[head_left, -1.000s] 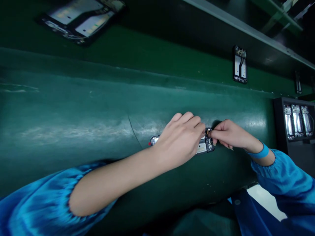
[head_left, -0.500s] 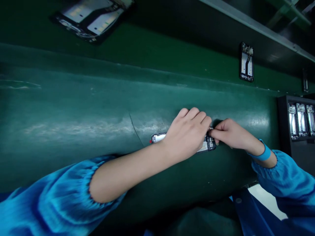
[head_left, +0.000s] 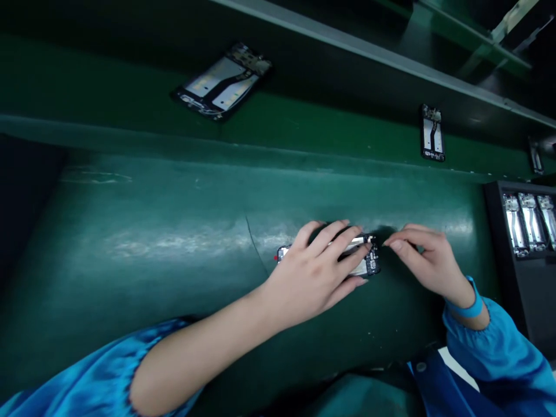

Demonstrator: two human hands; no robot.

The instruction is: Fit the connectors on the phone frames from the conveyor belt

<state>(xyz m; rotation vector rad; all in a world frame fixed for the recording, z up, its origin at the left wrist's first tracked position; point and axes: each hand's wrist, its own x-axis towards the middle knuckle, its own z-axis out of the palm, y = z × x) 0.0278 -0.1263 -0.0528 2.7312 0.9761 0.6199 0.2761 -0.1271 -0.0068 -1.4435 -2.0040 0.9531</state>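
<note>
at far left, your blue gathered sleeve (head_left: 87, 362) leads in over the green worktop (head_left: 174, 202). beyond it, on a darker green strip (head_left: 321, 130), lies a black-framed open phone body with pale panels and a black ribbon (head_left: 223, 84). a tiny red tab (head_left: 275, 258) shows at the left end of the black-edged phone body under your fingers (head_left: 373, 263), which lies flat on the worktop. your left hand (head_left: 304, 272) rests across it, fingers spread rather than clenched. its circuitry is bare at the right end and no back cover shows there; your palm hides much, so what is done or left cannot be told.

just right of that end, apart from it, your right hand (head_left: 430, 260) has thumb and forefinger together; anything tiny between them cannot be made out. further right, a dark tray (head_left: 495, 220) bears more open phone bodies (head_left: 532, 223).
</note>
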